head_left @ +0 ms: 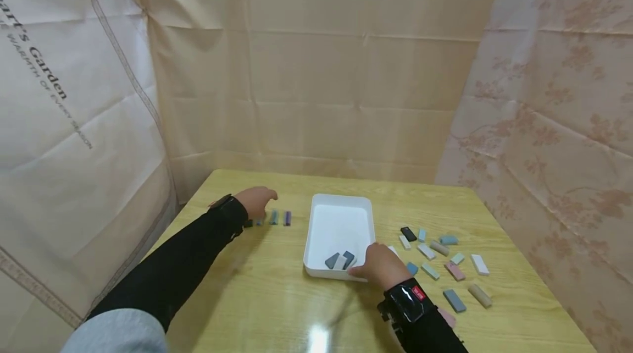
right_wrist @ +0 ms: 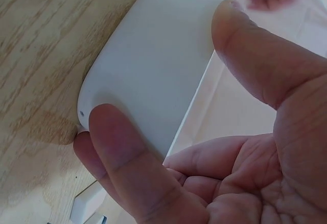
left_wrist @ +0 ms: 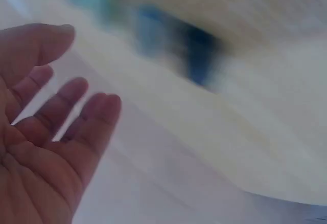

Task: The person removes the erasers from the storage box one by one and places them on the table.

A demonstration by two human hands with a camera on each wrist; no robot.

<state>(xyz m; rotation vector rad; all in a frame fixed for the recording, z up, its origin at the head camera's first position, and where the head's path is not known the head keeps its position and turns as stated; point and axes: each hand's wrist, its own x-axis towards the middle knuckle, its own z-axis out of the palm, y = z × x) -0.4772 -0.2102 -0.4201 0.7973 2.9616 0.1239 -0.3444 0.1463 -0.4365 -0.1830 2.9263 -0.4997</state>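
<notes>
A white tray point(head_left: 341, 199) stands on the table, with several small grey and white blocks point(head_left: 340, 260) in its near end. My right hand point(head_left: 383, 266) holds the tray's near right corner; in the right wrist view its thumb and fingers point(right_wrist: 120, 137) lie against the white wall. To the left of the tray, my left hand point(head_left: 254, 202) hovers by a row of small dark and bluish blocks point(head_left: 274, 217). The left wrist view shows that hand's fingers point(left_wrist: 104, 114) loosely bent with nothing in them, the blue blocks point(left_wrist: 150, 29) blurred beyond.
Right of the tray, many loose blocks lie scattered, among them a black one point(head_left: 408, 233), a pink one point(head_left: 454, 271), a tan one point(head_left: 480, 296) and a grey one point(head_left: 454, 301). Cloth hangings point(head_left: 316, 67) enclose the wooden table point(head_left: 277, 298) at the back and both sides.
</notes>
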